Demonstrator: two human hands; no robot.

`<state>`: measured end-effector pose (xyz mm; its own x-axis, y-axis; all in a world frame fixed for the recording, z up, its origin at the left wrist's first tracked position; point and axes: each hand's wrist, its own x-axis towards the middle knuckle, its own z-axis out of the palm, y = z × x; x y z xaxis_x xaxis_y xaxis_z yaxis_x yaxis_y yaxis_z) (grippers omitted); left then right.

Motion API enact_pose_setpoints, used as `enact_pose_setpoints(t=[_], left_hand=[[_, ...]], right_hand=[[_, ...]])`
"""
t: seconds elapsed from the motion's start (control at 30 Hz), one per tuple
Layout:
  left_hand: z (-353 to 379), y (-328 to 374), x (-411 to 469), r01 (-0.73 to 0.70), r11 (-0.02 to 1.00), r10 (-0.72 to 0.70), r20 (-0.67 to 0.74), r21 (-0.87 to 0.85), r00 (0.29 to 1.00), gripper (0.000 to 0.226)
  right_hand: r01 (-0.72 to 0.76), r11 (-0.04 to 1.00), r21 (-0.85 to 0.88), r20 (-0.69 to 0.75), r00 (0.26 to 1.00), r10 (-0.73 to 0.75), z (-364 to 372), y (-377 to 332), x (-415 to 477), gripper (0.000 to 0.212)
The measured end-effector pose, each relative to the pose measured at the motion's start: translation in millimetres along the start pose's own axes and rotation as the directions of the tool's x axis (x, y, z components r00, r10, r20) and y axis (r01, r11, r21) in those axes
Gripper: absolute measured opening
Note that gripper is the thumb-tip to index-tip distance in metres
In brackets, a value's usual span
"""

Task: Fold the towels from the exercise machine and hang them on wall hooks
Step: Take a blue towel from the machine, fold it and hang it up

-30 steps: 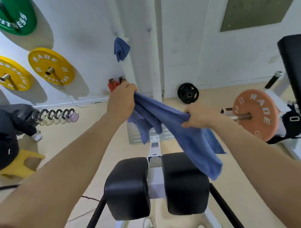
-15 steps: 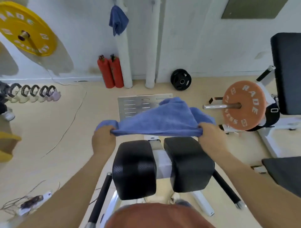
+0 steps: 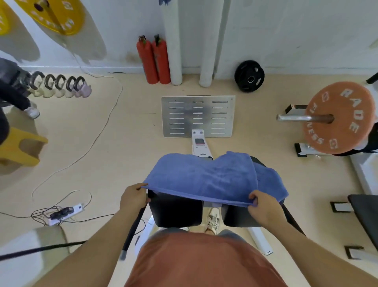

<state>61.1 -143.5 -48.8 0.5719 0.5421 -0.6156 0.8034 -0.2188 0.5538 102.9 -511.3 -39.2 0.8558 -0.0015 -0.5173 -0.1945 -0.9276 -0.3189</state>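
A blue towel [image 3: 206, 180] lies spread over the two black pads [image 3: 176, 211] of the exercise machine, folded double with a second layer showing at its right side. My left hand [image 3: 134, 197] pinches the towel's near left corner. At the near right edge my right hand [image 3: 263, 207] pinches the towel too. The tip of another blue towel [image 3: 163, 2] hangs on the wall at the top edge of the view.
The machine's metal footplate [image 3: 197, 116] lies on the floor ahead. Two red extinguishers [image 3: 153, 59] and white pipes stand at the wall. An orange weight plate [image 3: 339, 117] sits right, a power strip [image 3: 65, 211] with cables left, kettlebells [image 3: 59, 86] far left.
I have lowered the towel from chest height down onto the machine's pads, spreading it flat. My view has tilted downward, so the hanging towel has slid nearly out of sight.
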Motion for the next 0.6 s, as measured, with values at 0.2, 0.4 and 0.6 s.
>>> enact_pose_setpoints(t=[0.2,0.4,0.6], left_hand=[[5.4,26.0,-9.3,0.149,0.841,-0.197,-0.039,-0.520,0.980,0.006],[33.2,62.8,-7.6,-0.220,0.975,0.221,-0.105,0.021,0.969,0.034],[76.4,68.6,-18.3,-0.288,0.888,0.240,0.172,0.359,0.955,0.051]], right_hand=[[-0.182,0.877,0.444,-0.167,0.945,0.281,8.8,11.8,2.9,0.018],[-0.375,0.402,0.836,-0.043,0.685,0.727,1.2,7.8,16.0,0.053],[-0.325,-0.005,0.946,0.210,0.601,0.771,-17.0,20.6,37.7,0.064]])
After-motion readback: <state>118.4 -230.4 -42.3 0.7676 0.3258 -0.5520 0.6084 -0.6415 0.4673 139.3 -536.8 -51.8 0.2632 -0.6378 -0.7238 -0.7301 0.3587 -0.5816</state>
